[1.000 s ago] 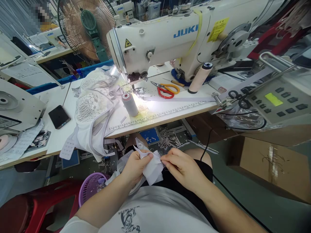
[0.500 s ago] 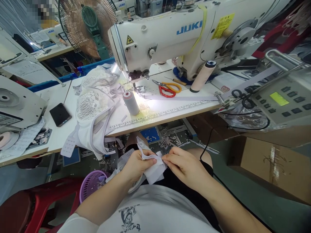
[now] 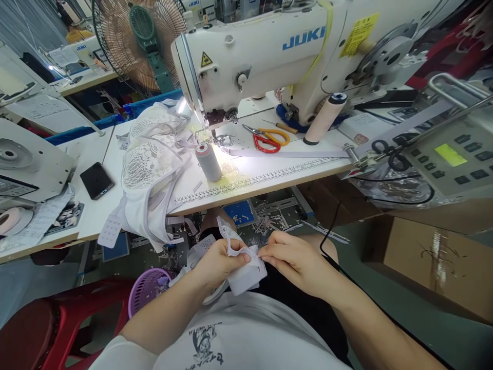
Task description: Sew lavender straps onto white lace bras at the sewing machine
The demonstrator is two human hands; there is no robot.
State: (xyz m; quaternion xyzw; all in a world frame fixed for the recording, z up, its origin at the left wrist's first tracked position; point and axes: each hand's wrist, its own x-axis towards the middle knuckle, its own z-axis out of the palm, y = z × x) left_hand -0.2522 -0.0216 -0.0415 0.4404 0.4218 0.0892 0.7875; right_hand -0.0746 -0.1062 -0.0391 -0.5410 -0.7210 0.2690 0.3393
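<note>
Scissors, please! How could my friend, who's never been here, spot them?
Find the big white sewing machine with blue JUKI letters, nearest the camera. Look down to the table, left of the pale pink thread cone. The scissors are the red-and-orange-handled pair, unlike the wooden-handled tool just behind.

The bare left forearm slants up from the lower left to the bare left grip, whose thumb presses down and points rightward, the other fingers bent and partly hidden. The bare right forearm comes from the lower right to the bare right grip, back upward, fingertips drawn into a pinch. Both grips are near each other, before the torso.
</note>
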